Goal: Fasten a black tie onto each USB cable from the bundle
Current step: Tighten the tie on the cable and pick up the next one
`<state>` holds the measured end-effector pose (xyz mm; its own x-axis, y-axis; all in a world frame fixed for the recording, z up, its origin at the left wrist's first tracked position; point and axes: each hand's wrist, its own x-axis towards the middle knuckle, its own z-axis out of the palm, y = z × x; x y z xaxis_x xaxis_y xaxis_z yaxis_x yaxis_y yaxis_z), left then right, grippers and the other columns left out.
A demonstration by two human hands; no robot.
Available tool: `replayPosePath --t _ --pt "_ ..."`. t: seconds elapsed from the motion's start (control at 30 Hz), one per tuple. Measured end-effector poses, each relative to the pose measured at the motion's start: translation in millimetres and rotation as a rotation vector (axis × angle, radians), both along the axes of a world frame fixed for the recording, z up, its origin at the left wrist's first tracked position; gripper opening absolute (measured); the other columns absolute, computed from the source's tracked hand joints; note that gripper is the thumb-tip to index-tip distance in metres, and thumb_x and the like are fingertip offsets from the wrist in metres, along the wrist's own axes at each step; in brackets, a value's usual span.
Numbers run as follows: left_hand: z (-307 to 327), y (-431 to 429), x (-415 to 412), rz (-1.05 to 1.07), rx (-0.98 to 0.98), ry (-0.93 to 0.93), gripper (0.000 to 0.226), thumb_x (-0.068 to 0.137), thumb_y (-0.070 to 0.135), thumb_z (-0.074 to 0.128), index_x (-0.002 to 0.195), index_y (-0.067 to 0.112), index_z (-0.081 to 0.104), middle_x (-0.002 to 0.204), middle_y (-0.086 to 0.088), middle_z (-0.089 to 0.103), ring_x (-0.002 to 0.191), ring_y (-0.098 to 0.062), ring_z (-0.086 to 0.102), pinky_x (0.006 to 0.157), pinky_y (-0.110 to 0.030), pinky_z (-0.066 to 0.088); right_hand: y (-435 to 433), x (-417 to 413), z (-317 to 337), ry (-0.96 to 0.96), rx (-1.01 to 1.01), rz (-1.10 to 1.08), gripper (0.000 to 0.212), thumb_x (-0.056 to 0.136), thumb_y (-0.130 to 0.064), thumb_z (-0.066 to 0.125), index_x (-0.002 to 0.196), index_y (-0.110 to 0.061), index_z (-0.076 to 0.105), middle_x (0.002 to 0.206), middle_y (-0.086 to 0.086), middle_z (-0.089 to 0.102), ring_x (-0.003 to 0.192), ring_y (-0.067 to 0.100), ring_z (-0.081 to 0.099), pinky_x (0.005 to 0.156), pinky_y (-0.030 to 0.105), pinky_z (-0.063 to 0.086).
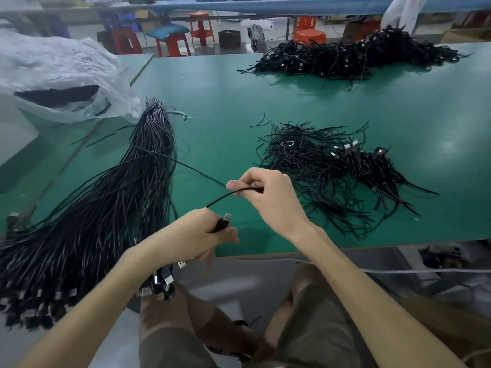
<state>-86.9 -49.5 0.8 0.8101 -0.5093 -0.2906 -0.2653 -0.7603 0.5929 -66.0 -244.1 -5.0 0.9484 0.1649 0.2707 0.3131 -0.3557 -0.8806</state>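
Nearest, at 6 o'clock: person's knees in olive shorts, below the near edge of the green desk.

L hand sits over that edge, fingers curled round the black USB plug of one USB cable; metal tip points to 1 o'clock. R hand is just beyond at 1 o'clock, thumb & forefinger pinching the same cable, other fingers curled in. From the pinch a strand runs off to 10 o'clock into the bundle.

Bundle lies on desk at 9 o'clock of the hands: long fan of black cables, narrow end toward 12. Its wide plug end hangs over the near edge by the L forearm.

At 2 o'clock of R hand, on desk: heap of loose black ties, w/ a few silver-tipped cables on its far right side. Can't tell if those are tied.

Container: white plastic bag at 10 o'clock, mouth open toward the near side, sth dark inside, can't tell what. Bit of white string just beside bundle's narrow end.

Farther, at 1 o'clock near desk's far edge: bigger black cable heap.

Beyond, on the floor: red stools, orange stool, black crate, small fan. Blue-topped desk runs across at 12.
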Motion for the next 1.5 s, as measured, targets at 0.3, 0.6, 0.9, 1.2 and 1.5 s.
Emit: replayPosePath --t 0.3,0.6,0.9,1.2,1.5 --pt "-4 1 -1 -0.011 -0.306 -0.074 0.036 0.097 0.052 0.047 0.105 0.033 0.076 0.088 0.003 0.075 0.078 -0.015 0.071 0.077 -0.036 0.054 6 0 -2 0.106 0.123 0.042 0.023 0.094 -0.031 0.073 0.083 -0.010 0.074 0.057 -0.014 0.064 0.050 0.003 0.043 0.057 0.025 0.038" --pt "-10 0 1 -0.010 -0.444 -0.087 0.033 0.103 0.044 0.045 0.088 0.041 0.074 0.075 0.010 0.077 0.052 -0.008 0.064 0.053 -0.028 0.045 10 -7 -4 0.165 0.205 0.202 0.019 0.096 -0.021 0.072 0.077 -0.016 0.068 0.062 -0.001 0.066 0.054 0.008 0.051 0.052 0.023 0.042" --pt "-17 2 5 0.132 -0.337 -0.183 0.030 0.101 0.044 0.048 0.087 0.029 0.070 0.063 0.010 0.059 0.058 -0.018 0.052 0.062 -0.034 0.043 9 -12 -10 0.183 0.233 0.164 0.017 0.099 -0.018 0.067 0.084 -0.010 0.070 0.059 -0.001 0.058 0.053 0.011 0.045 0.056 0.022 0.039" --pt "-14 9 6 0.232 -0.554 -0.204 0.050 0.105 0.037 0.035 0.114 0.005 0.073 0.080 0.006 0.070 0.069 -0.015 0.056 0.070 -0.029 0.046 13 -21 -6 0.072 0.159 0.178 0.012 0.100 -0.019 0.065 0.092 -0.011 0.069 0.060 -0.015 0.063 0.051 0.007 0.049 0.056 0.019 0.041" --pt "-6 -5 10 0.325 -1.348 0.347 0.070 0.108 0.053 0.014 0.147 0.007 0.050 0.150 -0.006 0.056 0.140 -0.017 0.051 0.109 -0.025 0.046 43 -37 -24 0.026 0.146 0.205 0.049 0.108 -0.040 0.046 0.073 -0.012 0.065 0.050 0.008 0.054 0.046 0.013 0.046 0.054 0.024 0.040"
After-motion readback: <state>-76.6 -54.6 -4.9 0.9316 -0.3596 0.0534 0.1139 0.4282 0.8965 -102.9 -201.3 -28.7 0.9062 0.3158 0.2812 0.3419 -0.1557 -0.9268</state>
